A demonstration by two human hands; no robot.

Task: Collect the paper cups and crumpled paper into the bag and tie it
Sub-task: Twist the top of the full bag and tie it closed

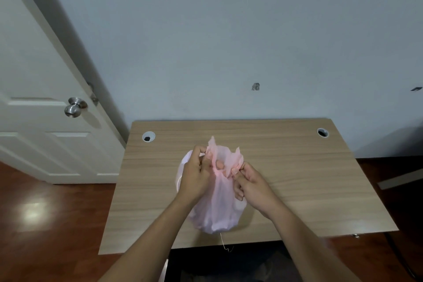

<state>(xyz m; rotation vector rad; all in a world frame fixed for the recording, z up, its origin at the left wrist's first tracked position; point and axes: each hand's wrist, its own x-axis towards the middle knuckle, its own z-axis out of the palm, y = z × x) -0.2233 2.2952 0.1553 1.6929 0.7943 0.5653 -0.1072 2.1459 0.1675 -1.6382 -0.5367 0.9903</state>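
Tying under way: we are pinching the gathered mouth of the pink bag (217, 201) with our left hand (196, 176) and right hand (249, 184), each grasping one flap for knotting, while the full bag is resting mid-bench (297, 167).

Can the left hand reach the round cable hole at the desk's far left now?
Probably yes, once it lets go: the left hand pinches the pink bag, and nothing lies between it and the cable hole.
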